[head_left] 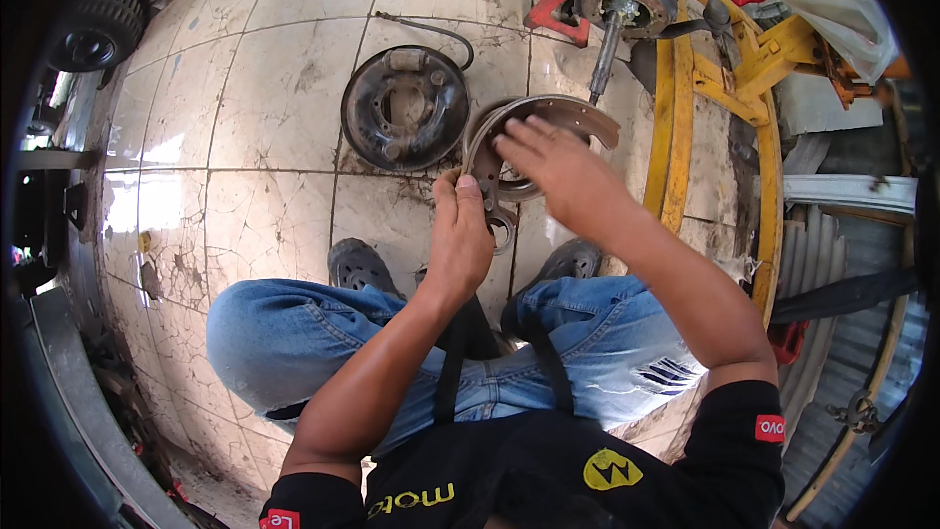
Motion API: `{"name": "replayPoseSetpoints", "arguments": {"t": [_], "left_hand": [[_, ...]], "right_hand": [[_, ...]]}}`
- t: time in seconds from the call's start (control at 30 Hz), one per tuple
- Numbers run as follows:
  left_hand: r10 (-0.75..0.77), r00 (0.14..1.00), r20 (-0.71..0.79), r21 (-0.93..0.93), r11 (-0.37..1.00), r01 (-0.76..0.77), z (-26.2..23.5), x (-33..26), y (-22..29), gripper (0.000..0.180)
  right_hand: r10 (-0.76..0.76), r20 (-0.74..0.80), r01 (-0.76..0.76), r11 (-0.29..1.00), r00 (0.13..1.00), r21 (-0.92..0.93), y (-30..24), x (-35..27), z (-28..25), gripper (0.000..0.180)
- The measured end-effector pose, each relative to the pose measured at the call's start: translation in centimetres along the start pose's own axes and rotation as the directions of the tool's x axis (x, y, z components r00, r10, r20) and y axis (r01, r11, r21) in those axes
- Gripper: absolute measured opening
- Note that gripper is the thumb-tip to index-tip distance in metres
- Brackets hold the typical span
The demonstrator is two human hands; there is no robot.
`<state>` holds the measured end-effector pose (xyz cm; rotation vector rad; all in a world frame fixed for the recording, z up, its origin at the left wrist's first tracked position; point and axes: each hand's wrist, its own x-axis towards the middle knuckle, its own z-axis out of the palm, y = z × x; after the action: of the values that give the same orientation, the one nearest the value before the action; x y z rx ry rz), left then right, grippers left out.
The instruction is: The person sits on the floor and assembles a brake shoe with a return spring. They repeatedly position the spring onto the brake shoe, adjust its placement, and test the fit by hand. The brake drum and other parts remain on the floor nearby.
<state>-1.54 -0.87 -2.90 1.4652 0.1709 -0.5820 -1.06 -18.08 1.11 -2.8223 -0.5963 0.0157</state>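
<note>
My left hand (463, 225) grips a curved brown brake shoe (595, 123) by its near left end, thumb on top, holding it up off the floor. Over the shoe's inner side is my right hand (553, 162), fingers stretched out and slightly blurred; whether they touch the metal I cannot tell. Partly hidden below the shoe is a round brownish metal part (519, 188). A small metal ring (503, 233) shows beside my left fingers; what it belongs to is unclear. Left of the shoe, a round black brake backing plate (364, 122) lies flat on the tiles.
A black hose (441, 31) curves around the plate's far side. At the far right, a hub with a long shaft (609, 49) stands near a red stand (558, 12). A yellow metal frame (669, 137) runs along the right. A tyre (98, 29) stands at the far left.
</note>
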Motion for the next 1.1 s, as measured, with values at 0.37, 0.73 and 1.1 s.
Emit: {"name": "replayPoseSetpoints", "arguments": {"t": [0.37, 0.73, 1.1], "left_hand": [[0.023, 1.000, -0.010, 0.003, 1.000, -0.023, 0.0, 0.1, -0.5, 0.045], [-0.024, 1.000, 0.016, 0.000, 1.000, 0.024, 0.1, -0.1, 0.4, 0.044], [0.028, 0.999, -0.024, 0.048, 0.998, -0.027, -0.1, 0.2, -0.8, 0.045]], "right_hand": [[0.001, -0.001, -0.001, 1.000, 1.000, 0.022, -0.7, 0.0, -0.1, 0.045], [0.030, -0.016, -0.031, 0.998, 0.999, -0.049, -0.2, -0.1, -0.2, 0.044], [-0.025, -0.005, 0.025, 1.000, 1.000, -0.017, -0.6, 0.1, 0.0, 0.044]]}}
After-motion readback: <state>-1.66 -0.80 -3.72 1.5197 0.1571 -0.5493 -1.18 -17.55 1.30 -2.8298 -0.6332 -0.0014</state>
